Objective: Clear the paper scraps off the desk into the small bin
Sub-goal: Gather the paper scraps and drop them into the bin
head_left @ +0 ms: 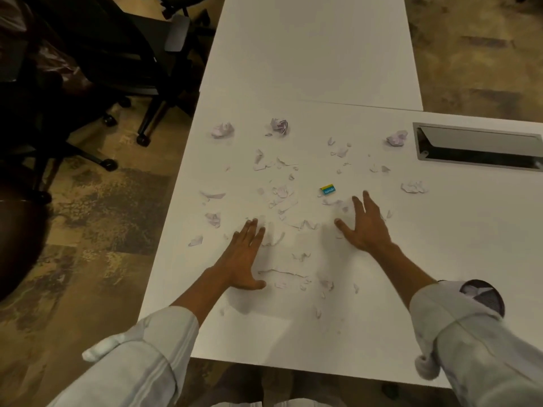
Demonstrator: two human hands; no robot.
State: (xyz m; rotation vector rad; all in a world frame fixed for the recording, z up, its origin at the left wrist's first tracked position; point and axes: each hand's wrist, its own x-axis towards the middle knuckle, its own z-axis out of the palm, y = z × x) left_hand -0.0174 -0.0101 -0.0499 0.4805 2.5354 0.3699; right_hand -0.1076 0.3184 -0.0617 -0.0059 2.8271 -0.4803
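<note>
White surface (382, 289) littered: sweep paper scraps (282, 198) inward between flat, empty left hand (244, 257) and right hand (365, 227), missing none.

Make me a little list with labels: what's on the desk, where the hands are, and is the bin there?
desk: white, littered with torn paper scraps
paper balls: three along the far side
small card: blue and yellow, among the scraps
left hand: flat on the desk, open, holding nothing
right hand: flat on the desk, fingers spread, holding nothing
bin: not in view
floor at left: black chairs
</note>
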